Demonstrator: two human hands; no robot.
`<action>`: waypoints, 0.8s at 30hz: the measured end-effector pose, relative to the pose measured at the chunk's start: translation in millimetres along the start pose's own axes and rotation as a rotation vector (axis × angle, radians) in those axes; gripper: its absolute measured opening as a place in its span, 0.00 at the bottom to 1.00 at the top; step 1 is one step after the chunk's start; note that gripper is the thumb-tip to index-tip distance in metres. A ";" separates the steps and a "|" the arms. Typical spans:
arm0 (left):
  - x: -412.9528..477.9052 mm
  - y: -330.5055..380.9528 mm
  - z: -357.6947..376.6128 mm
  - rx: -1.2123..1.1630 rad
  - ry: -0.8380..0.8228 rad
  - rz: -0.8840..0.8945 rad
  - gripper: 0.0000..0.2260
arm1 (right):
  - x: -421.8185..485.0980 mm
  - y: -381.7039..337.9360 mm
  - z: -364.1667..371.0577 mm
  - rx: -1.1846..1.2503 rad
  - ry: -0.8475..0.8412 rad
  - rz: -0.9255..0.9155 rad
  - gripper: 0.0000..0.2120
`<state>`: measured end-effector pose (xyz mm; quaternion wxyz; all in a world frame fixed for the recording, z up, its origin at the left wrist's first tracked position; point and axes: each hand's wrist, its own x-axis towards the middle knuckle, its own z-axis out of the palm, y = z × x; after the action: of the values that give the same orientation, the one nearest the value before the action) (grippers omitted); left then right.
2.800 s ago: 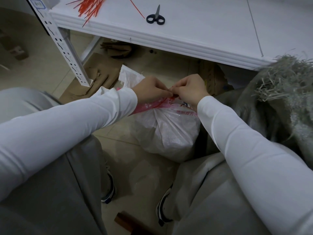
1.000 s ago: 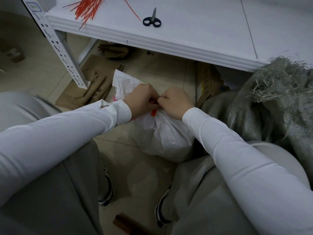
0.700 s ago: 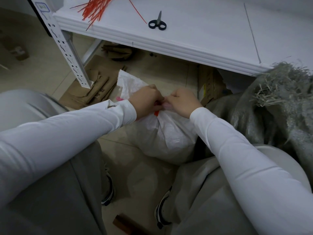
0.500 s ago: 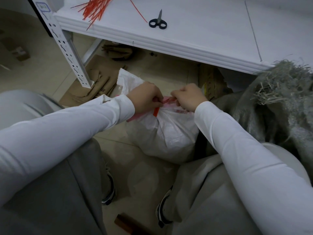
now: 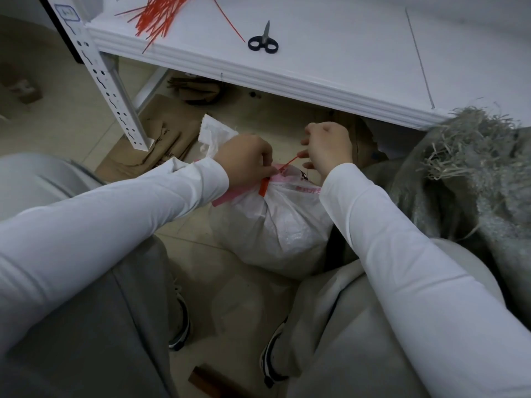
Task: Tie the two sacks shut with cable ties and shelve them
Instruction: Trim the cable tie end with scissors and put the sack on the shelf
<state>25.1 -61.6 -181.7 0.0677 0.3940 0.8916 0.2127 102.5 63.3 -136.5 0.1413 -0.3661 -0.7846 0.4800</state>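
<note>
Now: white woven sack (image 5: 275,225) on floor (image 5: 201,254) before you, soft, slippery, likely light. Your left hand (image 5: 244,159) clamps gathered neck; your right hand (image 5: 327,147) pinches red cable tie (image 5: 288,162) tail. Lift by neck.

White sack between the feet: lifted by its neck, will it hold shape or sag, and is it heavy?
Likely floppy: the white sack is thin creased plastic, bulging below its pinched neck. Probably light; crinkled filling shows through. The cable tie circles the neck, so it should lift there without spilling.
</note>
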 end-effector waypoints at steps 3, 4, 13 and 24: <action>4.2 -5.4 -3.1 0.035 0.070 0.022 0.12 | 5.9 -4.9 -6.2 0.044 0.073 -0.005 0.12; 4.8 -6.3 -5.3 0.045 0.094 0.031 0.11 | 7.8 -6.0 -7.6 0.065 0.074 -0.002 0.11; 0.2 -10.9 -19.2 0.412 -0.154 0.081 0.25 | 13.8 -13.2 -6.0 0.014 -0.081 -0.030 0.14; 14.4 1.2 -68.6 0.258 0.190 0.146 0.10 | 15.6 -52.4 -0.9 0.175 -0.094 -0.169 0.08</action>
<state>-3.7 -72.7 -118.8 -0.0836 0.4414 0.8829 0.1369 69.2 60.8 -93.2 0.1757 -0.2621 -0.7735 0.5496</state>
